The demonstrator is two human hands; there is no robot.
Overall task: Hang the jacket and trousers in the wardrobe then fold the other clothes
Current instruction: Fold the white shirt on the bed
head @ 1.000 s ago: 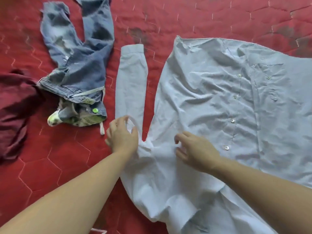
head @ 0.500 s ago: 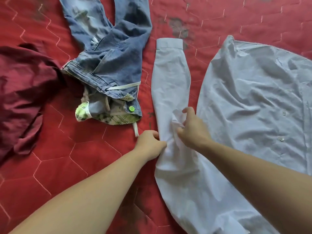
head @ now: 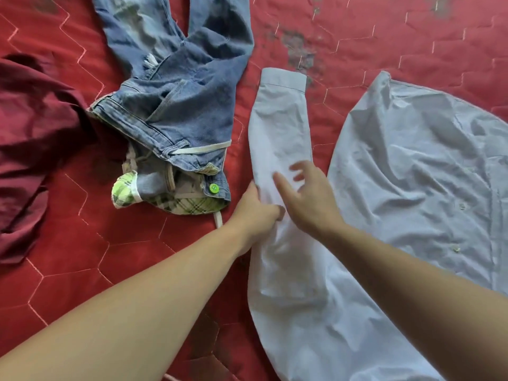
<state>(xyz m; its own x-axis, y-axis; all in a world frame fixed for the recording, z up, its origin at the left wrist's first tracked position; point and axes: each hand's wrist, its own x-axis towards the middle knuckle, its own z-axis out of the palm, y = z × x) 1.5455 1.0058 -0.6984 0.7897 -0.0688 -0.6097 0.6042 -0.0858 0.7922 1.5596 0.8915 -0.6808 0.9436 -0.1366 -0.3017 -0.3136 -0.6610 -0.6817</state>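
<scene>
Two bare forearms, no sleeves, hands point(head: 255, 210) bare, unadorned

Bare quilt point(head: 357, 37) lies open beyond the sleeve point(head: 280, 127) (jeans point(head: 178, 105) crowd its left side).

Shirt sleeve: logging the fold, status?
Left hand grips shirt sleeve edge. Right hand open, fingers spread over it. Jeans lie beside, apart.

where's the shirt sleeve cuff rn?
Head view, upper centre: the cuff lies flat on the red quilt, between the jeans on its left and the shirt body on its right.
</scene>
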